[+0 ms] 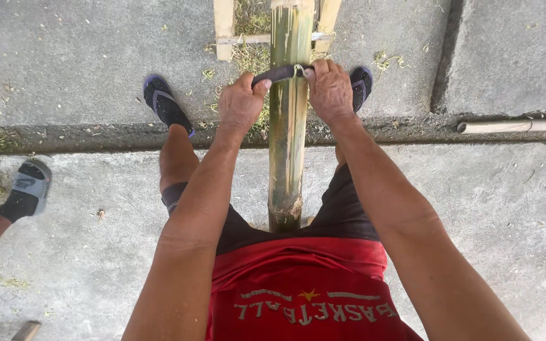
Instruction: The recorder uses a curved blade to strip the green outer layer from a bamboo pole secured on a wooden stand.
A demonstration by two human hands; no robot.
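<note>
Green, streaked bamboo forms the pole (289, 126), whose long axis runs straight away from the person, from between the thighs out to a pale wooden frame (225, 28) on the concrete floor (507, 208). A dark curved blade (280, 74) is laid crosswise on the pole. Its ends are clamped in the closed grip of the left hand (241, 101) and the right hand (328, 89). Scraped fibres are scattered around the frame.

Two hands, left (240, 101) and right (329, 90), at twelve o'clock. One bamboo pole (287, 132), one blade (280, 74). Three sandals: two dark (165, 103) (361, 85), one grey (28, 191) at nine o'clock.
</note>
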